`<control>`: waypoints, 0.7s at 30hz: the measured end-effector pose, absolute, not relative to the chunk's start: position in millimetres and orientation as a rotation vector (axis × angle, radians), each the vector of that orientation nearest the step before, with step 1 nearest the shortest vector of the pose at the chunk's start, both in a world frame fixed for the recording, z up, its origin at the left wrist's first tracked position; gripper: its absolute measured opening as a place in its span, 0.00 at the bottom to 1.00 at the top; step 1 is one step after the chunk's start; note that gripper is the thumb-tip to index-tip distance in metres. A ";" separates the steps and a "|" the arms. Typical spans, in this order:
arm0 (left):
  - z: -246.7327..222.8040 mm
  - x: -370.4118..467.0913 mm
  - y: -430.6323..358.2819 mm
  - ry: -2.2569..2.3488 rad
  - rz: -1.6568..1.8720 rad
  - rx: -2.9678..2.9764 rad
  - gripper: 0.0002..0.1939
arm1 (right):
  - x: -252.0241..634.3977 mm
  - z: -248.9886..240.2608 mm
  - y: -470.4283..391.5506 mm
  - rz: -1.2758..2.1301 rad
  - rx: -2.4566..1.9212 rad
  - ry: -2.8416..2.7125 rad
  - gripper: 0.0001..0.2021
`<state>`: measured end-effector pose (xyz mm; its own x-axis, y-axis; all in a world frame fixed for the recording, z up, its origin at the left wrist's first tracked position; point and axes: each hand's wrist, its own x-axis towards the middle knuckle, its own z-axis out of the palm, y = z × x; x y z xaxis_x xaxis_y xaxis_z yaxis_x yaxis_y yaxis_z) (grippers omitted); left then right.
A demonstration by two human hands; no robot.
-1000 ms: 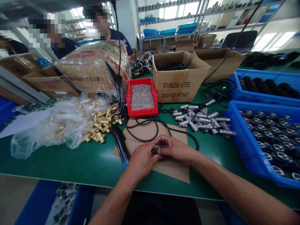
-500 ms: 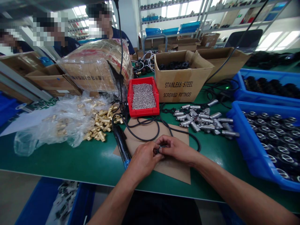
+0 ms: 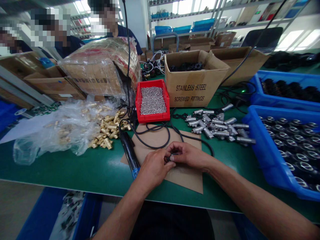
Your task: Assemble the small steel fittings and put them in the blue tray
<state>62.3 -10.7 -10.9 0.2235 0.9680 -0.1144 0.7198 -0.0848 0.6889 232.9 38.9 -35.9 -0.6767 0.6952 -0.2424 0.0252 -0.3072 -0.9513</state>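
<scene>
My left hand (image 3: 155,166) and my right hand (image 3: 186,156) meet over a sheet of brown cardboard (image 3: 191,181). Between their fingertips is a small dark part (image 3: 169,159), mostly covered by the fingers, so its kind does not show. Both hands are closed on it. Left of my left hand lies a black corded power screwdriver (image 3: 128,150) with blue tape at its near end. Its black cable (image 3: 156,146) loops across the cardboard beyond my hands. A red bin (image 3: 153,117) full of tiny shiny metal pieces stands behind the cable.
Brass fittings (image 3: 106,133) and a clear plastic bag (image 3: 55,136) lie at left. Silvery metal fittings (image 3: 217,125) are heaped at right, beside a blue crate (image 3: 265,156) of black round parts. A cardboard box (image 3: 192,87) stands behind; people sit at far left.
Both hands stay together on the small dark part, with the fingers slightly shifted. The whole view has moved a little; nothing on the table has visibly changed place.
</scene>
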 end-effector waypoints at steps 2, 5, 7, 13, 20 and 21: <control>-10.4 61.9 -11.1 1.554 0.510 1.869 0.09 | 230.7 -35.9 37.8 1.973 -0.941 -1.526 0.12; -10.1 60.6 -11.2 1.550 0.519 1.876 0.08 | 232.4 -36.2 35.5 1.880 -0.932 -1.585 0.11; -10.7 60.4 -11.1 1.547 0.522 1.881 0.07 | 238.0 -37.2 34.1 1.870 -0.881 -1.616 0.12; -7.6 63.7 -14.1 1.579 0.463 1.969 0.05 | 253.9 -48.9 31.1 1.876 -0.738 -1.688 0.23; 23.7 12.3 -17.3 2.167 0.444 1.928 0.23 | 248.3 -56.6 28.1 1.610 -0.968 -1.796 0.18; 24.9 1.8 -16.0 2.327 0.409 1.828 0.26 | 247.6 -54.9 27.4 1.591 -1.001 -1.816 0.18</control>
<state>1.8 -16.0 24.9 -0.2437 0.9687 0.0464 0.9265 0.2184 0.3063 247.6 27.4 -54.9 -0.5900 0.8029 -0.0845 0.1894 0.0359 -0.9813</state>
